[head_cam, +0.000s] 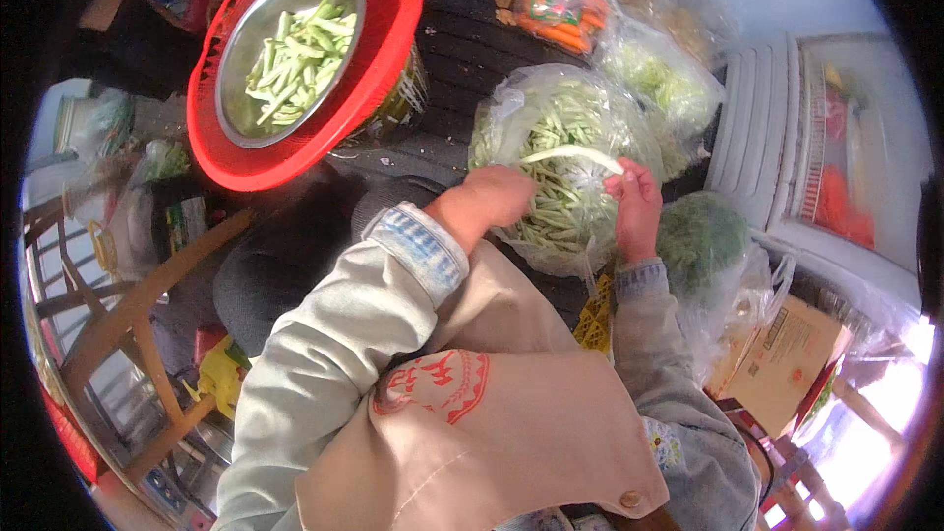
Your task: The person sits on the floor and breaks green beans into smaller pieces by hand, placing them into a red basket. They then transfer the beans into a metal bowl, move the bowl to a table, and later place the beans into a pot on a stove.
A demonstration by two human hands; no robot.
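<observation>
A long, pale green bean [571,153] spans the gap between my two hands. The fingers of my right hand [636,199] pinch its right end. At its left end is my left hand [498,195], seen from the back, with its fingertips hidden, so its hold on the bean cannot be made out. Both hands are over an open clear plastic bag [516,88] full of green beans [557,217]. To the upper left, a steel bowl [234,99] with bean pieces [302,59] sits tilted inside a red plastic basket [258,175].
Bagged carrots [564,22] and a bag of pale green vegetables [656,81] lie beyond the beans. Bagged leafy greens [700,240] and a cardboard box [785,361] are at right, near a white cabinet [756,125]. A wooden frame [158,295] stands at left.
</observation>
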